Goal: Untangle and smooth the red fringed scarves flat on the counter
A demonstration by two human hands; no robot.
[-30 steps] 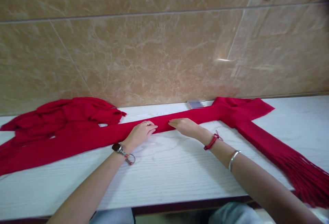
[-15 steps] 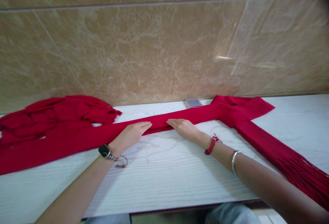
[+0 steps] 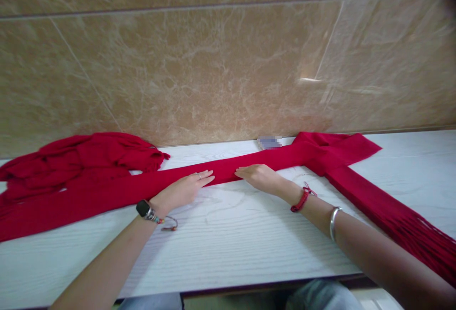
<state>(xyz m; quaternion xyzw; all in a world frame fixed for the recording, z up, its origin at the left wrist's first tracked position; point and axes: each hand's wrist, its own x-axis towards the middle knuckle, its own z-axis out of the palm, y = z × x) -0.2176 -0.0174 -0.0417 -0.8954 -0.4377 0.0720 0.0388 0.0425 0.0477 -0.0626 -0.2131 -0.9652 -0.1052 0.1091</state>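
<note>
A long red scarf lies folded into a narrow strip across the white table. At the right it bends over itself, and a fringed end runs toward the lower right corner. My left hand, wearing a ring, rests flat on the strip with its fingers stretched out. On the same strip, a short way to the right, my right hand lies with extended fingers pressing the cloth. A smooth stretch of scarf shows between the two hands. Neither hand grips anything; the thumbs are mostly hidden.
Bunched red cloth with fringe lies at the back left against the tiled wall. A small flat object, blurred out, sits behind the scarf. The white table has its front edge close to my legs.
My right hand has slid slightly to the right, and my left fingers have spread a little. The fold line that showed between the hands is now smoothed out.
</note>
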